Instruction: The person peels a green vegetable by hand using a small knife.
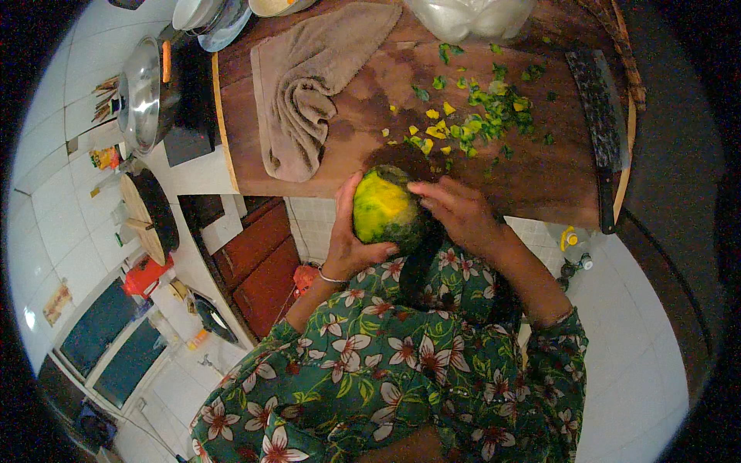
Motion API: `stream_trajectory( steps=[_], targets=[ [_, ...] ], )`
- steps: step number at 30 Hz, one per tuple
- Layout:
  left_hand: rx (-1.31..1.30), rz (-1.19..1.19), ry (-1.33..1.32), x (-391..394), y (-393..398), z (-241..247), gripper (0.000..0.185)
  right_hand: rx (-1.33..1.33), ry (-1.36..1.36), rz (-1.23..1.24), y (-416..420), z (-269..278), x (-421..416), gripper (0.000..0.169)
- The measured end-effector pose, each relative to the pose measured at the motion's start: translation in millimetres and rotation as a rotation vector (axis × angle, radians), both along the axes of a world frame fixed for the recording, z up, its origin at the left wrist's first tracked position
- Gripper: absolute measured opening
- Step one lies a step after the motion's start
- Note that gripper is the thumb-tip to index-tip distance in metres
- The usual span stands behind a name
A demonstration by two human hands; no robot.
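My left hand [343, 246] grips a round green-skinned squash [382, 211] from its left side, thumb below and fingers along the edge. Part of its skin is off, and yellow flesh shows on the upper face. My right hand [463, 217] is at the squash's right side, its bent fingertips against or just beside the rind. Whether a small tool sits in those fingers is hidden. Beyond the squash, green and yellow peel scraps [486, 118] lie scattered on the wooden table [347, 124]. A cleaver [599, 116] with a black handle rests along the table's right edge.
A crumpled brown towel [301, 98] lies at the table's left. A translucent plastic bag [472, 17] sits at the far edge. On the left counter are a lidded pan [142, 95] and a round wooden board [142, 217]. Plastic bottles [573, 243] stand below, right.
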State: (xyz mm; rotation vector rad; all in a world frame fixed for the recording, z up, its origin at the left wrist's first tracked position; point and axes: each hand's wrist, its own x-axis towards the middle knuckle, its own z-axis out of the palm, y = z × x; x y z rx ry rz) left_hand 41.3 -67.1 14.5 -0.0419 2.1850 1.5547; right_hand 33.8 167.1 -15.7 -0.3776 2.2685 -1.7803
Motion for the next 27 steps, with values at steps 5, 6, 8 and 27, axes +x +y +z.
stream_trajectory(
  steps=[5, 6, 8, 27],
  targets=[
    [0.067, 0.114, -0.084, 2, -2, -2, 0.113, 0.014, -0.225, -0.018, 19, 22, 19, 0.030],
    [0.066, 0.110, -0.075, -1, -2, -2, 0.112, 0.040, -0.286, -0.057, 24, 24, 20, 0.029],
    [0.180, 0.236, -0.156, -6, 1, 3, 0.107, -0.029, -0.272, -0.233, 26, 8, 28, 0.029],
    [-0.207, 0.337, 0.336, 13, 46, -18, 0.088, -0.093, -0.278, -0.007, 45, 6, -9, 0.028]
  ],
)
